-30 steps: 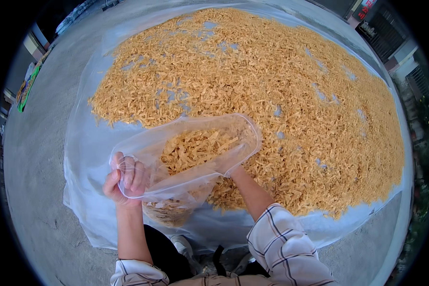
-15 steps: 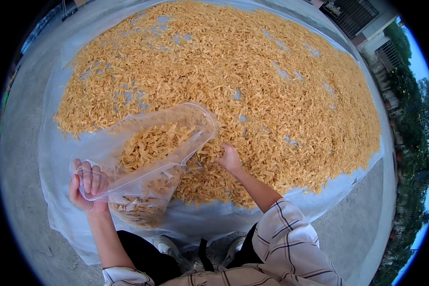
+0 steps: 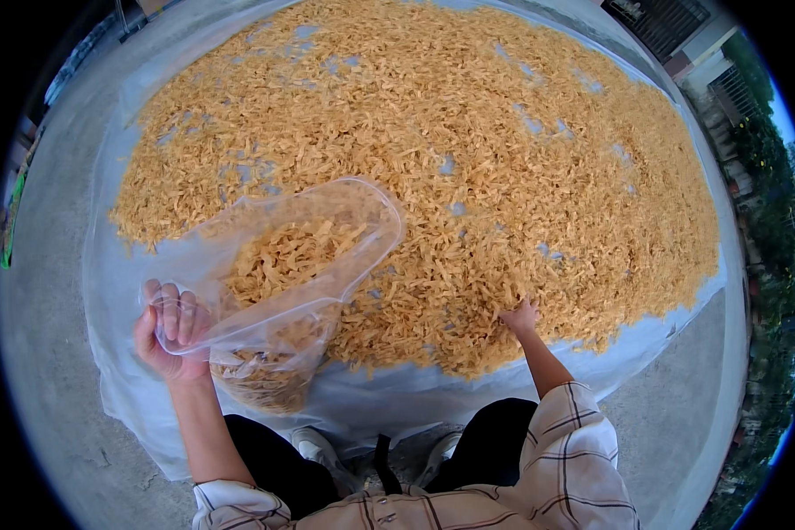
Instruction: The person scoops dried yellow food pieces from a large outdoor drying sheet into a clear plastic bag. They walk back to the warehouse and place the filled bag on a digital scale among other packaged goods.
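Observation:
My left hand (image 3: pixel 175 329) is closed round the rim of a large clear plastic bag (image 3: pixel 331 305), holding its mouth up on the left. Inside the bag lies a heap of dried yellow-brown strips (image 3: pixel 293 258), and its lower part rests on the sheet. Many more such strips (image 3: pixel 433 124) are spread in a wide layer in front of me. To the right of the bag, my right hand (image 3: pixel 521 315) reaches down to the near edge of that layer. Its fingers look apart and touch the strips; their tips are partly hidden among them.
Under the strips a pale plastic sheet (image 3: pixel 397 397) covers the concrete ground (image 3: pixel 49 291), showing through in small gaps. My shoes (image 3: pixel 316 446) stand at its near edge. Green plants (image 3: pixel 773 238) and a wall line the right side; a dark gate (image 3: pixel 667 22) is at the far right.
My right hand has moved right, away from the bag's mouth, to the near edge of the strips. My left hand keeps its hold on the bag, and the view has shifted slightly.

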A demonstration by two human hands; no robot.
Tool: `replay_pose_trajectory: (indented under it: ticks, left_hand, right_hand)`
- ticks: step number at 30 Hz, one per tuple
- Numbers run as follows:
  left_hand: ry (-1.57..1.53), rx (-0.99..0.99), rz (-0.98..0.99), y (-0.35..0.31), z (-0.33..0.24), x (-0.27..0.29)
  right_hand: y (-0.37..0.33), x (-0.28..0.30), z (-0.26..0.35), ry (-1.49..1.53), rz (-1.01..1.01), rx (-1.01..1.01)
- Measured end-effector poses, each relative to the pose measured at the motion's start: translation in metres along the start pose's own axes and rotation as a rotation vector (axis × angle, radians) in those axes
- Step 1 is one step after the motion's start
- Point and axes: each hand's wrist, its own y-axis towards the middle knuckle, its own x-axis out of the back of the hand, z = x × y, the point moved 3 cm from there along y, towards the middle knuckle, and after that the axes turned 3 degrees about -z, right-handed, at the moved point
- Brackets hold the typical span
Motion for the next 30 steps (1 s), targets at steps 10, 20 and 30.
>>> replay_pose_trajectory:
  ticks: [10, 20, 30]
  left_hand:
    - [0.034, 0.055, 0.023, 0.001, -0.002, -0.004]
    - [0.038, 0.064, -0.014, -0.002, -0.002, 0.001]
    - [0.051, 0.028, -0.045, -0.004, -0.011, 0.002]
  right_hand:
    - [-0.031, 0.066, 0.129, 1.173, 0.103, -0.003]
    - [-0.143, 0.182, 0.318, 1.504, -0.051, 0.787]
    - [-0.234, 0.143, 0.366, 0.818, 0.565, 1.278]
